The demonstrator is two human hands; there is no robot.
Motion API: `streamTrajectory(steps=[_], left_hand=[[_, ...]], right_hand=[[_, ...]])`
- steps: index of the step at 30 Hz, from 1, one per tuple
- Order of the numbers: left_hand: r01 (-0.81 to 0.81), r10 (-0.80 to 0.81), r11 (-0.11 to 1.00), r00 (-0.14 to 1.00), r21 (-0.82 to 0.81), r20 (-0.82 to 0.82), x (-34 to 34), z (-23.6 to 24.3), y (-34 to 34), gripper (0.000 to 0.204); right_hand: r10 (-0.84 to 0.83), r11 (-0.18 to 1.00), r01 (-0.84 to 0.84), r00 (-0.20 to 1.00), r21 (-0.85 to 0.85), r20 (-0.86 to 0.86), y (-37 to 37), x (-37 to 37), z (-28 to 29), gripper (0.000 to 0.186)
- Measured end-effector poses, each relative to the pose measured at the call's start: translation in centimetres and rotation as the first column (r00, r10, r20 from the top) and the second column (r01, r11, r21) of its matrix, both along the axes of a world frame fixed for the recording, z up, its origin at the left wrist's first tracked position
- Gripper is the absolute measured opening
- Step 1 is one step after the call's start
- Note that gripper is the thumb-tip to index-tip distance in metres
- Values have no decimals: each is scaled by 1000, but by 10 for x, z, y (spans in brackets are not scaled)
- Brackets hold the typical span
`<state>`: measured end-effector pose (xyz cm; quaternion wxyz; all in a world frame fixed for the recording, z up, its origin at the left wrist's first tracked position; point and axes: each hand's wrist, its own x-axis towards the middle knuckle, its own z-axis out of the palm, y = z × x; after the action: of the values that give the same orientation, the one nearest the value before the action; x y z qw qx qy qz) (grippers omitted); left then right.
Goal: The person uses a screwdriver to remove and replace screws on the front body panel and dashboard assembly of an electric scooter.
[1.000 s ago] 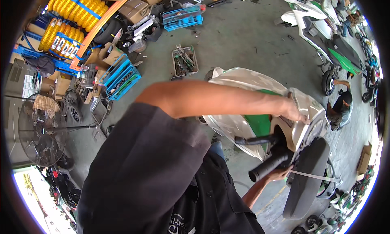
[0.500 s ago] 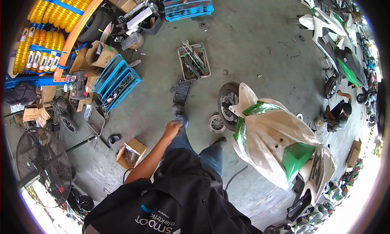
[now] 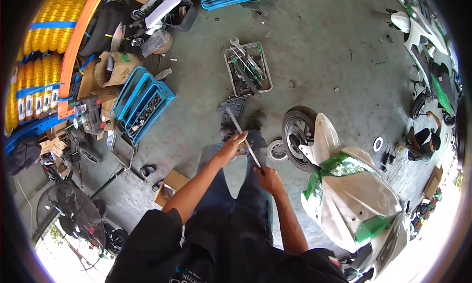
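A long silver rod-like tool (image 3: 251, 153) slants across in front of my thighs. At its far end is a short crosswise head, and the near end looks dark; its exact kind I cannot make out. My right hand (image 3: 270, 179) is closed round the near, dark end. Further up the shaft, my left hand (image 3: 232, 149) grips it with bent fingers. Beyond the tool's head, a shallow metal tray (image 3: 270, 81) holds wrenches (image 3: 248, 59) and other hand tools. A black flat part (image 3: 235, 111) lies on the floor between the tray and my feet.
To my right stands a white and green scooter (image 3: 356, 199) with its front wheel (image 3: 297, 138); a wheel hub (image 3: 278, 150) lies beside it. Left are a blue toolbox (image 3: 147, 108), a cardboard box (image 3: 172, 184) and a fan (image 3: 71, 214). Another person (image 3: 423, 140) crouches far right.
My right hand has come into view, holding the rod-like tool. My left hand, closed near my knee before, is now on the shaft. The whole view has shifted.
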<state>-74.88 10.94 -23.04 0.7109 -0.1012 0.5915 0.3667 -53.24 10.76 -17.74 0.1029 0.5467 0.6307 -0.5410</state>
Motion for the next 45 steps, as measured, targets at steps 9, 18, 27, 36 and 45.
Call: streamTrajectory(steps=[9, 18, 27, 36, 45], left_hand=[[-477, 469, 876, 801, 77, -372, -135, -231, 70, 24], [-380, 338, 924, 857, -33, -389, -143, -338, 63, 27], [-81, 121, 988, 937, 133, -328, -155, -337, 91, 30], [34, 19, 988, 944, 151, -330, -174, -334, 94, 32], [-54, 125, 979, 922, 197, -366, -178, -340, 97, 29]], right_hand=[[-123, 991, 130, 965, 14, -233, 135, -126, -328, 31], [-367, 883, 305, 923, 357, 117, 206, -203, -598, 62], [-252, 956, 250, 968, 153, -8, 212, -183, -612, 42], [-335, 743, 268, 942, 613, -5, 234, -167, -616, 24], [-452, 663, 377, 890, 647, -55, 176, -161, -647, 22]])
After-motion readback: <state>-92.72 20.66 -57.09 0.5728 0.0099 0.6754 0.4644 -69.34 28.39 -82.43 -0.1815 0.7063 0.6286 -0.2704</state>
